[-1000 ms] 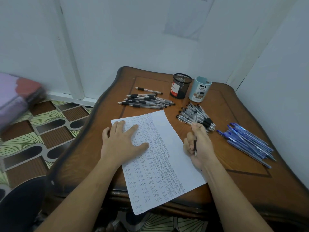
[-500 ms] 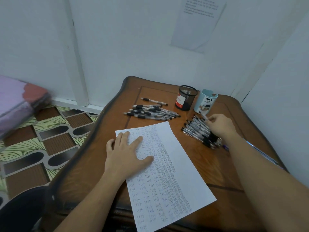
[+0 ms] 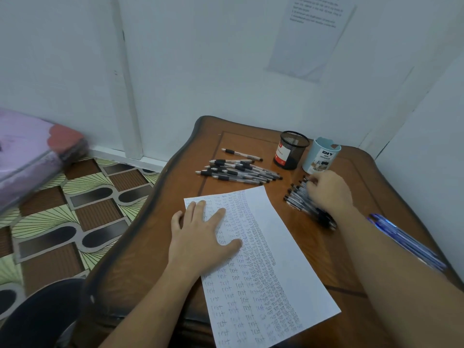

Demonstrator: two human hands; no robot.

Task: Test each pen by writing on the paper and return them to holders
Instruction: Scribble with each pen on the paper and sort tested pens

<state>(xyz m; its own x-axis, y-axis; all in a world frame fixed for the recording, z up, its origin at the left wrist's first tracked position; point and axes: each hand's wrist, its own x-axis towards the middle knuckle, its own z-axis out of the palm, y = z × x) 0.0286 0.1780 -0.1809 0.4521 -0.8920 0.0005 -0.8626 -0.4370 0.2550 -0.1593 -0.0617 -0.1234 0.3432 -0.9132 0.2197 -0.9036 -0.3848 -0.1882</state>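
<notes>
Left hand [image 3: 203,237] lies flat on the paper [image 3: 276,247], near its far-left corner. Grip spread: fingers straight & splayed, thumb out to the side, palm pressing the sheet onto the worktop [image 3: 160,234]. Paper is covered w/ rows of handwritten "test"; its right strip is plain white.

Right hand [image 3: 329,194] sits just right of the paper's far end, on top of a pile of black pens [image 3: 297,200]. Fingers curl down into the pile's far end, but the knuckles hide the grip, so can't tell if it pinches a pen.

Beyond the paper is a second heap of pens [image 3: 238,172], w/ a single pen [image 3: 241,154] past it. Beyond & right of the paper stand a black mesh holder [image 3: 291,151] & a pale blue cup [image 3: 320,156], side by side, near the right hand. Blue pens [image 3: 401,237] lie well right of the paper, partly behind the right forearm.
</notes>
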